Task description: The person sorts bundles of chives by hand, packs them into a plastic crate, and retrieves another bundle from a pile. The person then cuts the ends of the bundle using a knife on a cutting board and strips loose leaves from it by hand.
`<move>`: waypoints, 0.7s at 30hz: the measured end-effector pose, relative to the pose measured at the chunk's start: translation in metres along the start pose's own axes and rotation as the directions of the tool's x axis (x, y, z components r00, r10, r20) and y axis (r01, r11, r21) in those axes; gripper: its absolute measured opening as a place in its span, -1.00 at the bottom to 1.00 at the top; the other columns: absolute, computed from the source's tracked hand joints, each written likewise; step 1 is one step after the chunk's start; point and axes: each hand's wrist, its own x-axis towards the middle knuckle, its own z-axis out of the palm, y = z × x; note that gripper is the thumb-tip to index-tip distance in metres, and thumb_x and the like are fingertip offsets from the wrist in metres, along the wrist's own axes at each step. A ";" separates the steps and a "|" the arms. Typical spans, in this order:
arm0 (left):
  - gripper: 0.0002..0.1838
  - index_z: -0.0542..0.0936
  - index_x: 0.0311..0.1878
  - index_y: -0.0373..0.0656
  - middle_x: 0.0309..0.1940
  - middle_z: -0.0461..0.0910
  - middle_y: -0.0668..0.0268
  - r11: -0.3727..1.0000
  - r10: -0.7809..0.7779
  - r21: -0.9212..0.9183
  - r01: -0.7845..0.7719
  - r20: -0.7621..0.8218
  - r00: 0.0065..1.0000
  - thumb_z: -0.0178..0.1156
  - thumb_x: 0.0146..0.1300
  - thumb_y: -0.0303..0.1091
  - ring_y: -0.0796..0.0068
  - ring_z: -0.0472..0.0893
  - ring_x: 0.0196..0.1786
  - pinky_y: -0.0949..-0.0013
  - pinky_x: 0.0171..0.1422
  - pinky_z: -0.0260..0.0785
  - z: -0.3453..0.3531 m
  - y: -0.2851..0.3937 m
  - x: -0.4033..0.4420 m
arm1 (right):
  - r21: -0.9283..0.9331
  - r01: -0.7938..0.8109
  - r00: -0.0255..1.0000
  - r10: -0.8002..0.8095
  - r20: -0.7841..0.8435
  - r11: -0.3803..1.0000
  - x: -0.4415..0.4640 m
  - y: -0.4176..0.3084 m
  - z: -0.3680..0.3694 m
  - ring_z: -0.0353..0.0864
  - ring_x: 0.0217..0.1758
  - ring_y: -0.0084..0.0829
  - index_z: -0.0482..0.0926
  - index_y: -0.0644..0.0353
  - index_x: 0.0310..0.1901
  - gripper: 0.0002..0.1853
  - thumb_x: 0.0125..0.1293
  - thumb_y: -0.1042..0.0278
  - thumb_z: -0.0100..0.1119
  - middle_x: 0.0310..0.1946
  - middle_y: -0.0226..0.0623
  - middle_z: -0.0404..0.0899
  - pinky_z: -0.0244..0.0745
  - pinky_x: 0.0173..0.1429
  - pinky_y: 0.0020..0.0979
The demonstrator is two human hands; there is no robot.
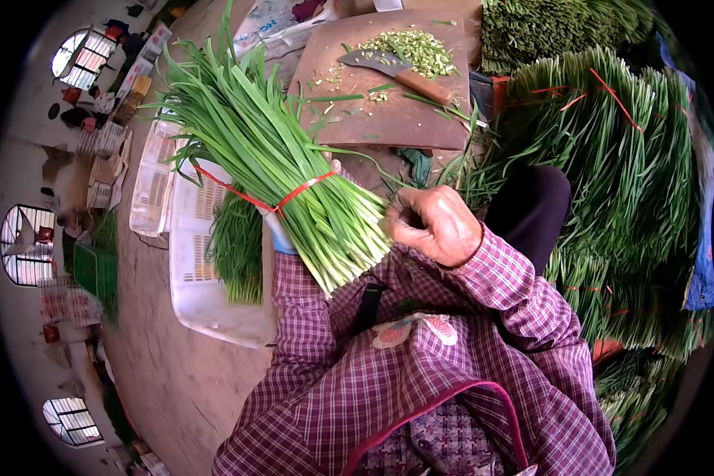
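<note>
A bundle of garlic chives (293, 170), tied with a red band (279, 209), lies slantwise in front of me, leaves to the upper left and pale cut ends to the lower right. My left hand (336, 166) supports it from beneath; only a fingertip and some light blue-white material at the wrist show, the rest being hidden by the stalks. Beside the cut ends is my right hand (440, 226), fingers curled and thumb pressed in. A thin loose leaf runs from the bundle towards these fingers, but what they pinch is unclear.
A knife (401, 73) rests on a brown board (349, 131) among chopped stalk ends (412, 49). White plastic crates (190, 297) stand at left, one containing more chives (239, 254). Tied chives (603, 151) are piled high at right, close to my knee (535, 206).
</note>
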 end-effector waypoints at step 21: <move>-0.16 0.34 0.37 -0.15 0.20 0.50 0.13 0.957 0.148 0.283 -0.066 -0.280 0.949 0.09 0.26 0.35 0.17 0.56 0.15 0.05 0.21 0.51 0.016 0.021 0.004 | -0.270 0.115 0.985 -0.145 -0.094 0.956 0.009 -0.024 -0.001 0.61 -0.42 -0.07 0.55 0.22 -0.38 -0.82 0.19 0.28 0.25 -0.46 -0.16 0.58 0.50 -0.33 -0.14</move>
